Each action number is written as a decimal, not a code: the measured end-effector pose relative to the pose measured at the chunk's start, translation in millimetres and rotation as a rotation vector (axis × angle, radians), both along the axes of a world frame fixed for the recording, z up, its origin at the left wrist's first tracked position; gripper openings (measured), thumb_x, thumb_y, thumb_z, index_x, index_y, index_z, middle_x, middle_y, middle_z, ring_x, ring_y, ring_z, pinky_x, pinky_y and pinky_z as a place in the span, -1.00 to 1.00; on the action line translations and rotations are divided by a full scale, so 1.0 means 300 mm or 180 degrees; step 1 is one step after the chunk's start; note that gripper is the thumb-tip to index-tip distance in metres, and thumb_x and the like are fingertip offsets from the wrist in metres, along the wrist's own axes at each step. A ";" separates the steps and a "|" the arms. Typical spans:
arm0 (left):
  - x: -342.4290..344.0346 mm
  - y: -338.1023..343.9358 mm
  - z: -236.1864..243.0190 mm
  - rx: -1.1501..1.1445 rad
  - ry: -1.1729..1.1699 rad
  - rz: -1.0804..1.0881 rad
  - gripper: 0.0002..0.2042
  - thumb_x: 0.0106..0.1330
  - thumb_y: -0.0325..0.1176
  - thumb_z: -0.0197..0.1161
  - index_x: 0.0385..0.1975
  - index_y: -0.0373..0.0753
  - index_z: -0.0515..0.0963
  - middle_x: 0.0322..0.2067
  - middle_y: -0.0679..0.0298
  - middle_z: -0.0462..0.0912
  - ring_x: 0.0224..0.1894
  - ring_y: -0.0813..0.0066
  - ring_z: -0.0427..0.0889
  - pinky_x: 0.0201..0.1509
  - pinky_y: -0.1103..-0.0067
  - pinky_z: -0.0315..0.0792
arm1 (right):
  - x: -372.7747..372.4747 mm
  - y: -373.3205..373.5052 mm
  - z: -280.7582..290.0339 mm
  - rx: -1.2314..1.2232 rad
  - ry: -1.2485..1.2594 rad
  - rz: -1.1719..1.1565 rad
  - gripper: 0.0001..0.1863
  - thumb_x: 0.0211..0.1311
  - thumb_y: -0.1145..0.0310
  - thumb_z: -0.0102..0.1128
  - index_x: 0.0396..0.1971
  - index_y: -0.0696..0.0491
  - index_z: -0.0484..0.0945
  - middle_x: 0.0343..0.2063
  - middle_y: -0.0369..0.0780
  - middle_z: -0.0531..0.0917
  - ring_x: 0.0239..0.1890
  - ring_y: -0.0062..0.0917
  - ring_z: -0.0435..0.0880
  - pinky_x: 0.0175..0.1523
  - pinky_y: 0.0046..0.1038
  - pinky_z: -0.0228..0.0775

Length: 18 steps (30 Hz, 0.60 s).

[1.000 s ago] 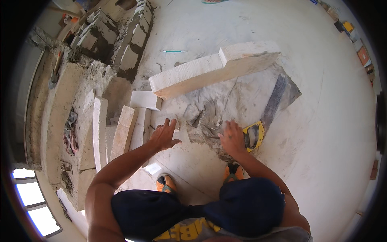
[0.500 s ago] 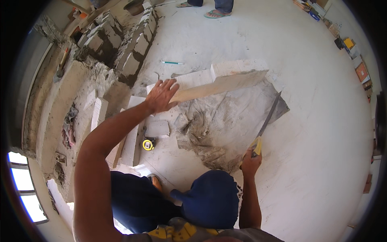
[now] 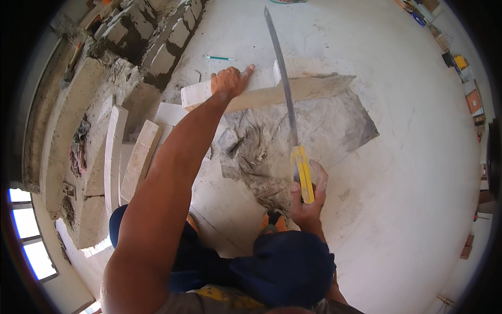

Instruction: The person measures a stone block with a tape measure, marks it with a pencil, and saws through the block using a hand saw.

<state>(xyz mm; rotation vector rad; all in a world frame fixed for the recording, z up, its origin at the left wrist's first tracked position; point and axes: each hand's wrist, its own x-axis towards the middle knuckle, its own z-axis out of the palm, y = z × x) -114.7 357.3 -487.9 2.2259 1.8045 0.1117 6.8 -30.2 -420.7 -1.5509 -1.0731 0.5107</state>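
A long white lightweight block (image 3: 261, 97) with a step cut into its upper side lies across a crumpled grey plastic sheet (image 3: 334, 123). Over its left part my left hand (image 3: 230, 82) is clamped, fingers bent toward the far side and thumb stretched out to the right. My right hand (image 3: 309, 205) holds a handsaw (image 3: 289, 99) by its yellow handle, with the fingers loosely round the grip. The blade points away from me and crosses over the block beside the step; whether it touches the block I cannot tell.
Cut block pieces (image 3: 140, 157) stand to the left of my left arm. A green pencil-like stick (image 3: 220, 58) lies on the floor beyond the block. Mortared block walls (image 3: 170, 49) rise at the far left, by a rough concrete ledge (image 3: 63, 136). Boxes (image 3: 474, 102) line the right wall.
My left hand has moved right along the block and closed over it. The saw has swung leftward from the sheet's right side to across the block. The yellow tape measure is no longer visible.
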 end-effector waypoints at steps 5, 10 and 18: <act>0.025 -0.032 0.038 0.0022 -0.0022 0.0089 -0.03 0.39 0.61 -0.18 -0.03 -0.32 0.77 -0.03 -0.05 0.79 0.14 0.04 0.73 0.36 0.05 0.31 | 0.010 0.057 -0.089 -0.0278 0.0088 0.0548 -0.47 0.53 0.42 0.14 0.40 0.31 0.39 -0.14 -0.13 0.67 -0.18 -0.56 0.65 -0.04 -0.49 0.53; 0.016 -0.033 0.037 0.0083 0.0081 0.0210 0.02 0.34 0.66 -0.16 -0.01 -0.36 0.73 -0.06 -0.04 0.80 0.11 0.11 0.74 0.39 0.08 0.27 | -0.001 0.072 -0.163 -0.0203 0.0161 0.0552 -0.42 0.47 0.38 0.26 0.39 0.31 0.41 -0.41 -0.13 0.70 -0.41 -0.59 0.69 -0.23 -0.48 0.56; 0.033 -0.043 0.069 -0.0045 0.0111 0.0224 0.02 0.32 0.68 -0.14 -0.01 -0.36 0.72 -0.09 -0.02 0.81 0.08 0.12 0.75 0.39 0.15 0.26 | -0.008 0.058 -0.133 -0.0444 0.0455 0.0593 -0.49 0.50 0.41 0.19 0.37 0.29 0.45 -0.32 -0.18 0.67 -0.34 -0.62 0.64 -0.17 -0.51 0.53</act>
